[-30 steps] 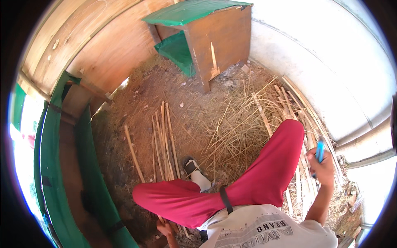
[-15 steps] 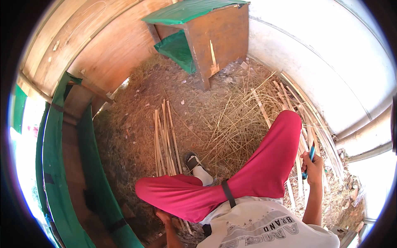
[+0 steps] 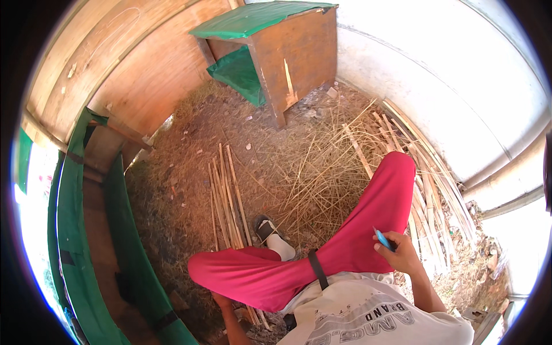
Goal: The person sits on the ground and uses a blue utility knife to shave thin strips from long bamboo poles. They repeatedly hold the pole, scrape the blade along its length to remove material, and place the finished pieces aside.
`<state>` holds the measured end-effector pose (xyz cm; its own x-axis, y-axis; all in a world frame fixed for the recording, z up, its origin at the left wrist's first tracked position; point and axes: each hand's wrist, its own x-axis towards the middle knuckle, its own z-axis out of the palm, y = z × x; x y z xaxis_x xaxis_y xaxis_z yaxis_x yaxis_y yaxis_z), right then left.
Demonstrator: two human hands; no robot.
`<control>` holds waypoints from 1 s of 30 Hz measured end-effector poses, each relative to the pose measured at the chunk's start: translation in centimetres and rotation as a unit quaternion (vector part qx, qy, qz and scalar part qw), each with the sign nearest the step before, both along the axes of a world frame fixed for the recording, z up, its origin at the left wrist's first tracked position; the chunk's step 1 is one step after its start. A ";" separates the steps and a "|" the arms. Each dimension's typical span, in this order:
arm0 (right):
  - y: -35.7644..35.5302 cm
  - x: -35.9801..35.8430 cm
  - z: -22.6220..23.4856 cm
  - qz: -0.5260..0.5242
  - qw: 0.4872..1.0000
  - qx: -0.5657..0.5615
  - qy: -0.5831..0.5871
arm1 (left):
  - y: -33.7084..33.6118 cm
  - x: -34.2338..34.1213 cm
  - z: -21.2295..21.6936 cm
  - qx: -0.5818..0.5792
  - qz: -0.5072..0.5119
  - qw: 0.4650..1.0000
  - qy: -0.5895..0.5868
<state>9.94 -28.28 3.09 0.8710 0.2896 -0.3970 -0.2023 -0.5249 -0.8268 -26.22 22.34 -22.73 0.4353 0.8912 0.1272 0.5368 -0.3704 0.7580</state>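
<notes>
a small blue tool is gripped in the right hand, which is rested against the red-trousered thigh. the left hand is lowered beside the bundle of split cane strips on the ground; its grasp cannot be told.

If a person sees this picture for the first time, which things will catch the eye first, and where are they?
The red trousers fill the lower middle, with the right hand resting on the thigh and holding a small blue tool. Pale sticks lie bundled on the dirt floor at centre, with more piled along the white wall on the right. A wooden box with a green top stands at the upper middle.
</notes>
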 end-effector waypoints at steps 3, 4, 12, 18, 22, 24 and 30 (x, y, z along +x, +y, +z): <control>-0.2 0.6 -0.8 -0.050 0.994 -0.007 -0.094 | 0.5 2.3 4.0 -0.054 0.100 0.991 -0.073; -0.9 1.1 -1.3 -0.049 0.988 -0.020 -0.142 | -0.5 4.9 7.7 -0.070 0.155 0.975 -0.140; 0.1 3.8 -5.5 -0.122 0.901 -0.084 -0.409 | -1.0 13.9 19.9 0.137 0.097 0.982 -0.087; 0.6 5.0 -8.2 -0.183 0.861 -0.072 -0.468 | -0.5 13.7 17.9 -0.005 0.055 0.989 -0.138; -0.7 5.3 -9.9 -0.213 0.880 -0.011 -0.424 | -2.6 12.4 14.9 -0.144 0.046 0.949 -0.276; -1.3 5.7 -11.0 -0.253 0.882 0.032 -0.396 | -4.5 11.9 13.2 -0.287 0.021 0.880 -0.379; -1.8 6.7 -12.3 -0.314 0.885 0.086 -0.334 | -11.5 10.6 13.9 -0.381 0.072 0.883 -0.266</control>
<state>16.65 -30.09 -9.25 0.9052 -0.3277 0.2708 0.1552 -0.3382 -0.9282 -15.63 10.82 -8.82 0.3698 0.8477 -0.3804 0.0293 0.3985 0.9167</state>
